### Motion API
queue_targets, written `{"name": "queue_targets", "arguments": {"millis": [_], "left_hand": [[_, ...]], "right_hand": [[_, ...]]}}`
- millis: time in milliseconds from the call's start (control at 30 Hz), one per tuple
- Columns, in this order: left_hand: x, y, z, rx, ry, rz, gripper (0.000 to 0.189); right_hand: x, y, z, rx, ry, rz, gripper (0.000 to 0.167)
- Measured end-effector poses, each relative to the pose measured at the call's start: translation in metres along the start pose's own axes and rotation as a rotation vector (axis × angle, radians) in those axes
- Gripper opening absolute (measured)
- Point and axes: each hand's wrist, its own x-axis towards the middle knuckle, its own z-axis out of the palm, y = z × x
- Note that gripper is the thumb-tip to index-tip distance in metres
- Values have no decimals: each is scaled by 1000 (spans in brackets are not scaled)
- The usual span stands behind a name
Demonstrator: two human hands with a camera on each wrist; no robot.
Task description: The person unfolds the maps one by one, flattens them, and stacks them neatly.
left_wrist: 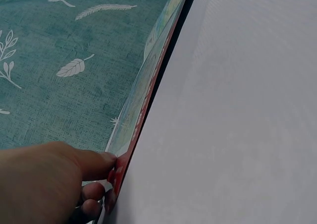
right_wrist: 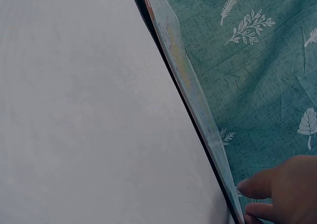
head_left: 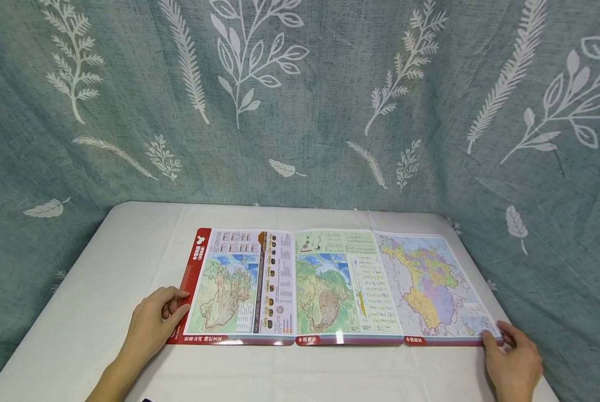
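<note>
A folding map lies unfolded on the white table in the head view, with three panels side by side. Its left panel has a red border strip, and red title tabs run along the near edge. My left hand pinches that red strip near the lower left corner, thumb on top; the left wrist view shows the same hand at the map's edge. At the lower right corner, my right hand holds the map's edge between thumb and fingers. In the right wrist view, this hand is partly cut off.
The white tabletop has rounded far corners. Behind it and along both sides hangs a green cloth with white leaf prints. A small dark object barely shows at the bottom edge of the head view.
</note>
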Motion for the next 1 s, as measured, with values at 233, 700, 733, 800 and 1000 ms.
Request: {"name": "queue_targets", "arguments": {"millis": [233,700,733,800,1000], "left_hand": [[0,-1,1,-22,-21,25,34],[0,-1,3,-26,-25,-9,32],[0,-1,3,-24,-22,-14,32],[0,-1,3,-20,-17,-21,32],[1,1,2,-7,3,-25,32]], "right_hand": [[-3,1,-2,-3,14,-52,48],[-1,0,-3,-20,8,-32,48],[0,0,-2,-19,12,-25,48],[1,-1,-3,-13,24,-17,48],[2,1,-4,7,66,-17,45]]}}
